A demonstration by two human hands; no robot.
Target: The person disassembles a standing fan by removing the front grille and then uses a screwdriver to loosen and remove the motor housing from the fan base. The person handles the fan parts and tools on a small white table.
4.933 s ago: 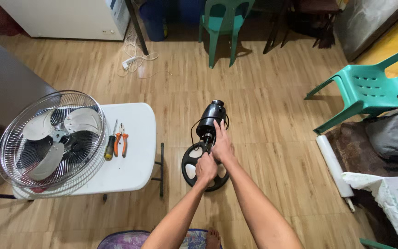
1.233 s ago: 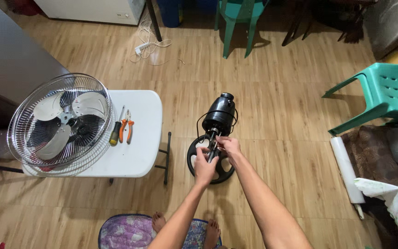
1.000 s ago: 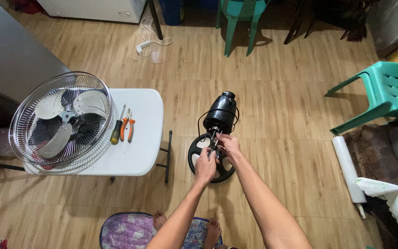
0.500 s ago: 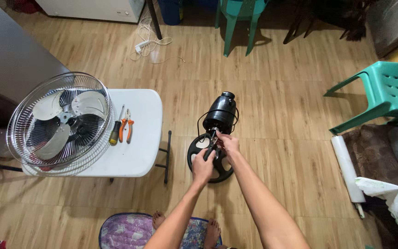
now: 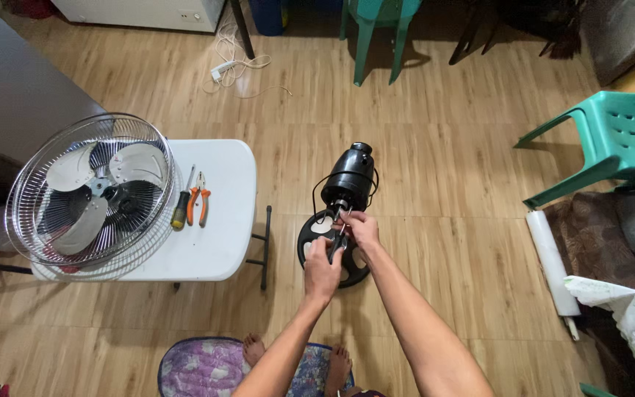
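Observation:
A black fan motor housing (image 5: 350, 179) stands on its round black base (image 5: 316, 239) on the wooden floor in front of me. My left hand (image 5: 321, 273) grips the dark handle of a screwdriver (image 5: 337, 239) whose shaft points up at the motor's front end. My right hand (image 5: 361, 226) pinches the shaft near the tip, right below the motor. A black cord loops around the housing.
A white folding table (image 5: 218, 235) at left carries a wire fan cage with silver blades (image 5: 93, 192), a yellow-handled screwdriver (image 5: 180, 208) and orange pliers (image 5: 198, 200). Green plastic chairs (image 5: 611, 143) stand at right and at the back. A white roll (image 5: 553, 261) lies on the floor.
My hands have shifted slightly lower on the fan stand since five seconds ago and now work the screwdriver at the motor's front. Little differs over the last second.

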